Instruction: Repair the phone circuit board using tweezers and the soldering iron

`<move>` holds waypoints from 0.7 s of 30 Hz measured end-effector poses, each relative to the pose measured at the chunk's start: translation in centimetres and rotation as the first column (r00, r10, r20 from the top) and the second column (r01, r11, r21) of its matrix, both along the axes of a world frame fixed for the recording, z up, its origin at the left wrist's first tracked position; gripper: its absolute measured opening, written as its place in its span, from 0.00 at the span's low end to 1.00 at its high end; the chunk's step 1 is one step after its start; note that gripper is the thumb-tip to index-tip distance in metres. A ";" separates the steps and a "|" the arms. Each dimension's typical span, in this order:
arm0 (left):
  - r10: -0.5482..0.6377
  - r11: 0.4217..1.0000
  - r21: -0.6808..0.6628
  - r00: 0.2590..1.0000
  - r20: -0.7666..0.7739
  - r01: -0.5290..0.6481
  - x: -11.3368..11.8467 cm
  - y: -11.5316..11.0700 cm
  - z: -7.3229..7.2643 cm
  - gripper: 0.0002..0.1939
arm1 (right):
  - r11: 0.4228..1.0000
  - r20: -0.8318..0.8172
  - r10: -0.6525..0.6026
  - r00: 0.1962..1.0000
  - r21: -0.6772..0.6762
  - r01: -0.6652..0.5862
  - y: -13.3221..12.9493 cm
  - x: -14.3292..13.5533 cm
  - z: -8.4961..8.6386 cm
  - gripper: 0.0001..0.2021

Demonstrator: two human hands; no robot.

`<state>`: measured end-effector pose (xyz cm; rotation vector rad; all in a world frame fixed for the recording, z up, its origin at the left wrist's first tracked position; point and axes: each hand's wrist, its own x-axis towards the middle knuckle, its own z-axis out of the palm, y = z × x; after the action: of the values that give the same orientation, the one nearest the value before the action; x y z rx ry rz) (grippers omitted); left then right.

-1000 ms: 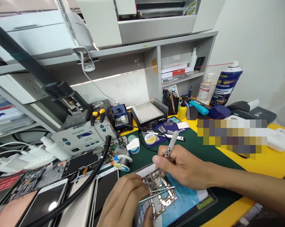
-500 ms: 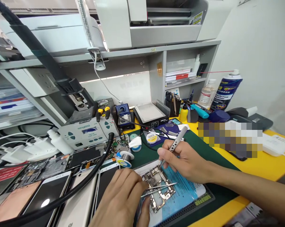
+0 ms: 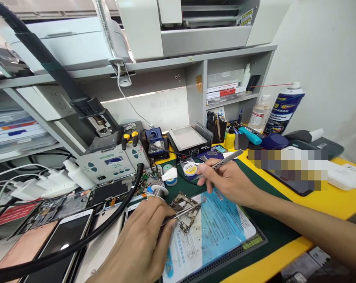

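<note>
Yellow table (image 3: pixel 337 201) with a green mat (image 3: pixel 279 230), pretty crammed. Left grip (image 3: pixel 139 232) pinches silver tweezers (image 3: pixel 192 208); the circuit board (image 3: pixel 177 201) is just beyond it, near the edge of the blue-white sheet (image 3: pixel 216 232). Can't tell if the tweezers clamp the board or just cross it. Right grip (image 3: pixel 225 179) pinches a grey tool (image 3: pixel 228 157). If the tweezers slip, I'd guess 1 tiny part gets scraped off.

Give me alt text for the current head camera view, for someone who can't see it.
A person's left hand holds tweezers over a circuit board, while the right hand grips a slim gray tool. Phones lie lower left.
</note>
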<state>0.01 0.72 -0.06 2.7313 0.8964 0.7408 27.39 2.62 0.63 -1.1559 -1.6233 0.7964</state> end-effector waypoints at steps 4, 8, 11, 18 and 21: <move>-0.059 0.998 -0.003 0.998 -0.034 0.059 0.2 -0.2 -0.1 0.06 | 0.999 0.011 0.035 0.999 -0.033 -0.035 -0.2 -0.2 0.0 0.26; -0.109 0.992 0.050 0.992 -0.063 0.112 0.6 -0.7 0.0 0.07 | 0.997 0.021 0.053 0.998 -0.060 -0.052 -0.3 -0.3 -0.1 0.25; -0.144 0.984 0.089 0.983 -0.111 0.154 0.8 -1.1 0.4 0.07 | 0.995 0.033 0.065 0.997 -0.080 -0.063 -0.3 -0.3 0.0 0.22; -0.156 0.953 0.235 0.973 -0.171 0.194 0.9 -1.6 0.0 0.12 | 0.988 0.089 0.133 0.987 -0.091 -0.125 -0.3 -0.3 -0.3 0.17; -0.105 0.965 0.227 0.988 -0.116 0.129 0.8 -1.8 -0.1 0.12 | 0.988 0.104 0.138 0.985 -0.084 -0.129 -0.4 -0.5 -0.4 0.16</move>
<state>0.85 -1.10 -0.20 3.0239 0.6981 0.7309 26.94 2.20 0.27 -1.1713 -1.7896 0.9019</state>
